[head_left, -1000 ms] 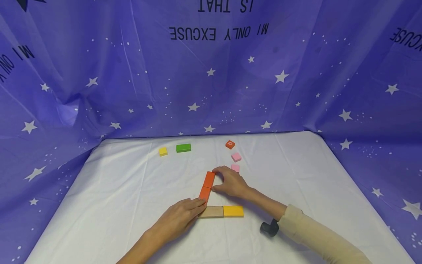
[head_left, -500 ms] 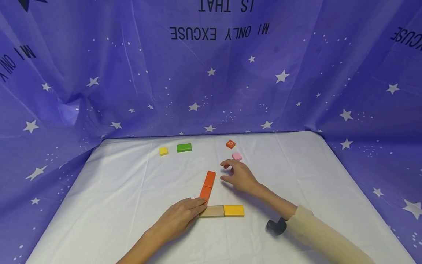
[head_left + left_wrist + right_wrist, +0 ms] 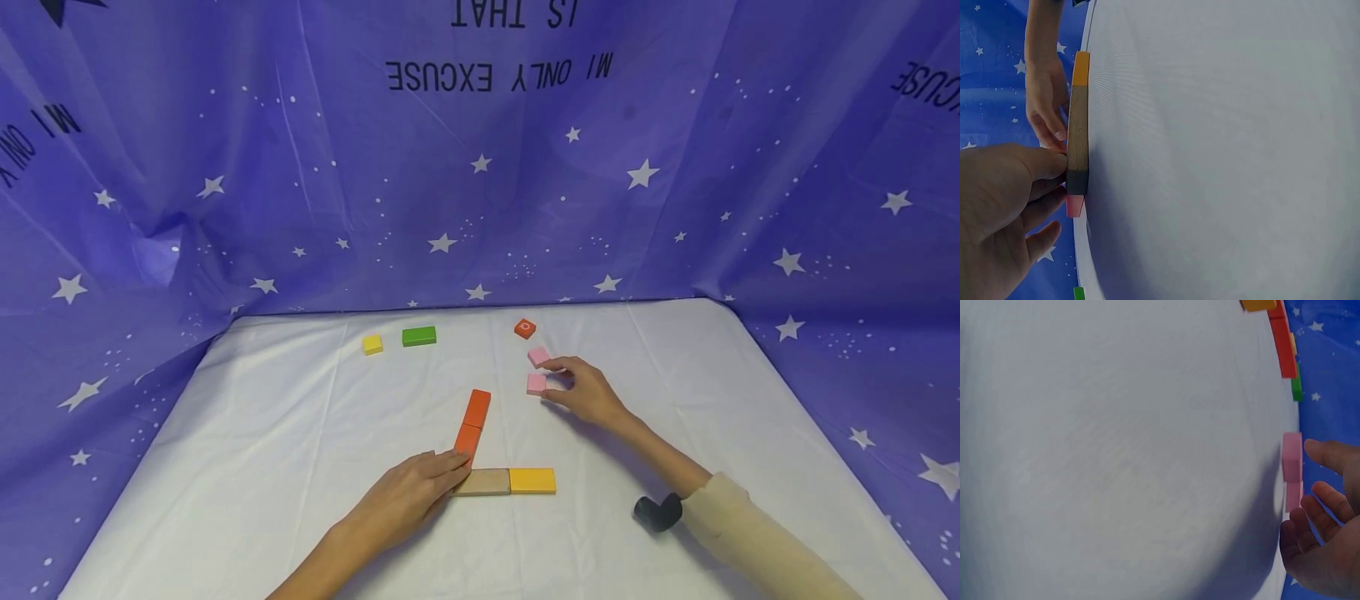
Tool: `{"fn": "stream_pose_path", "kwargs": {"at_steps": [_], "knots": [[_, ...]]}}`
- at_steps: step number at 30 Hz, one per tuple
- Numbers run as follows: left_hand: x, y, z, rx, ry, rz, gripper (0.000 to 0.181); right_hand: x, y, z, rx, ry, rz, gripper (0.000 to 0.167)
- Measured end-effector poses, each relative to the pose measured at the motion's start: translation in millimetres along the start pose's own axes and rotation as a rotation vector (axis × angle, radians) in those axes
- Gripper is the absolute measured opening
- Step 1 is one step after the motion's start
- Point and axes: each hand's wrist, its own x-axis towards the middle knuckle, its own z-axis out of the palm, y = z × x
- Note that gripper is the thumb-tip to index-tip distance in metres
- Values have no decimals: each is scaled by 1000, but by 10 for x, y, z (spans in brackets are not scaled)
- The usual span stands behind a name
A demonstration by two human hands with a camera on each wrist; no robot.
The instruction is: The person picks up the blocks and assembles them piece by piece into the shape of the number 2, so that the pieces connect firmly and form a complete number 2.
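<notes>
Two red blocks (image 3: 476, 413) lie end to end, slanting; two pink blocks (image 3: 536, 382) lie near.

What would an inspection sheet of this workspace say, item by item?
Surface: white cloth, lightly creased.
Job's things: two red blocks end to end, slanting; wooden block and orange-yellow block end to end; two pink blocks.
Clutter: yellow block, green block and marked red block toward the far edge; dark object by the right cuff, kind unclear.
Hands: left hand touches the nearer red block; right hand, thumb and fingers apart, is at the pink blocks, contact unclear.
Cables: nothing seen.
Surroundings: blue-purple sheet with white stars and lettering.
</notes>
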Motion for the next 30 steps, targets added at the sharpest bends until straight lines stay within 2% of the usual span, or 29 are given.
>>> {"fn": "stream_pose_path", "kwargs": {"at_steps": [6, 10, 15, 25, 30], "knots": [[-2, 3, 1, 19, 9, 13, 39, 12, 85, 15, 6, -37, 8, 45], [-3, 6, -4, 31, 13, 17, 39, 23, 86, 28, 25, -50, -19, 43], [-5, 14, -7, 26, 9, 17, 39, 23, 77, 41, 7, -60, -16, 41], [-8, 6, 3, 29, 12, 20, 39, 48, 94, 75, -8, -38, -22, 37], [-5, 12, 9, 33, 1, 11, 40, 55, 54, 80, -1, -32, -54, 36]]}}
